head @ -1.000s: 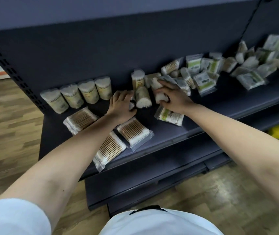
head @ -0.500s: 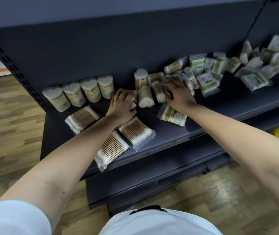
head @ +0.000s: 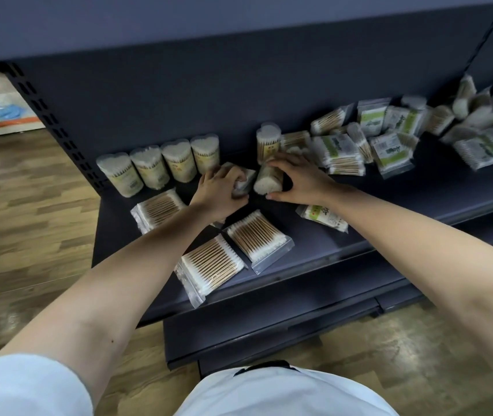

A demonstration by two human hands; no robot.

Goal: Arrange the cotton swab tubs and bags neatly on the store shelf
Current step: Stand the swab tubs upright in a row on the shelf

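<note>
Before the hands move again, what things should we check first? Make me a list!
1. Grip of right hand on lying tub: ok, fingers curl round it.
2. Grip of left hand on pack: cannot tell, the pack is mostly hidden.
3. Tub row standing upright: ok, four side by side.
4. Free spot right of the tub row: not ok, the left hand and pack are there.
5. Bags at the right tidy: not ok, heaped.
</note>
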